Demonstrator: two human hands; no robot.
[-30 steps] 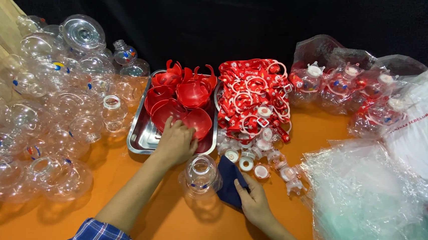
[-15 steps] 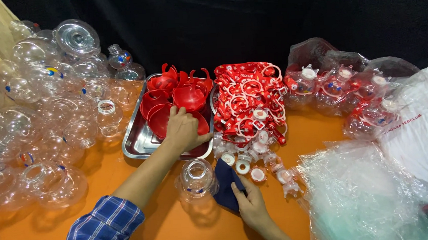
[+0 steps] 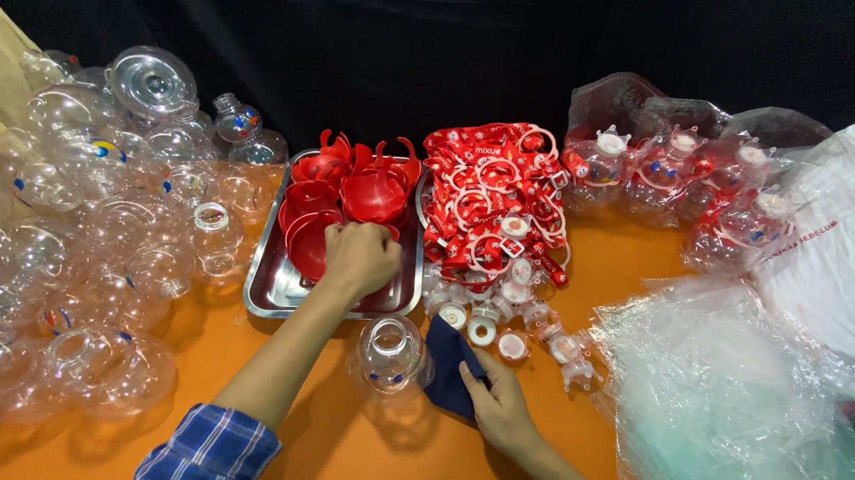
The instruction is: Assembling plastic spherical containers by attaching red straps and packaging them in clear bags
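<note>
My left hand [image 3: 359,257] reaches into a metal tray [image 3: 269,293] of red plastic cups [image 3: 372,196] and closes its fingers over one of the red pieces. My right hand [image 3: 500,405] rests on the orange table and holds a dark blue cloth [image 3: 449,374]. Between the two hands stands a clear round plastic bottle [image 3: 389,356], upright with its mouth open.
A heap of clear round bottles [image 3: 77,254] fills the left side. Red straps [image 3: 490,201] lie beside the tray, with small white caps [image 3: 498,310] in front. Bags of finished pieces [image 3: 684,177] and crumpled clear plastic [image 3: 719,390] cover the right.
My left hand has moved further into the tray, onto the red cups. The right hand and the clear bottle stay in place.
</note>
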